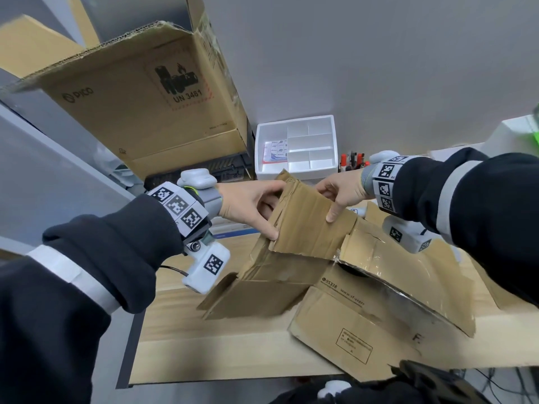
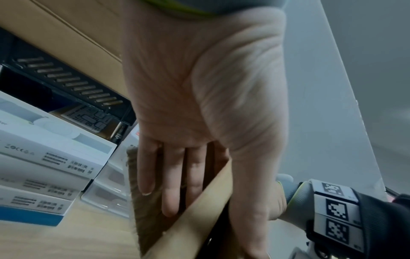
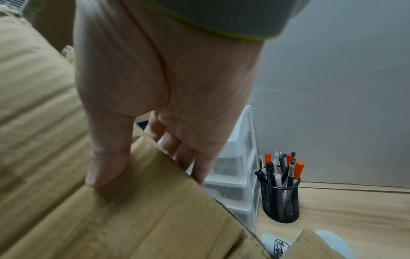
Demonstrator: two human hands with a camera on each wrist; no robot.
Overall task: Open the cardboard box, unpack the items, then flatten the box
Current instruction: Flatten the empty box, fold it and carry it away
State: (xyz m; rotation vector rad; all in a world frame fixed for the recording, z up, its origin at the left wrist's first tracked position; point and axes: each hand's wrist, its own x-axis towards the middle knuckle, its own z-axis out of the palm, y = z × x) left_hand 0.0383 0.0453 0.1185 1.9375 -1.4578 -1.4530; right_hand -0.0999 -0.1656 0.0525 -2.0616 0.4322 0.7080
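Cardboard box (image 1: 335,287) lies half collapsed on the bench (image 1: 233,345), its long axis running from our left out to our right. We hold 1 raised flap (image 1: 303,220) between 2 hands: our left hand (image 1: 250,205) grips its left edge, fingers (image 2: 173,184) behind and thumb in front, and our right hand (image 1: 341,193) pinches the top edge. Pressing it flat looks next. Behind stand a bigger open carton (image 1: 140,112), white tray (image 1: 296,147) and pen cup (image 3: 280,198), near enough to snag.
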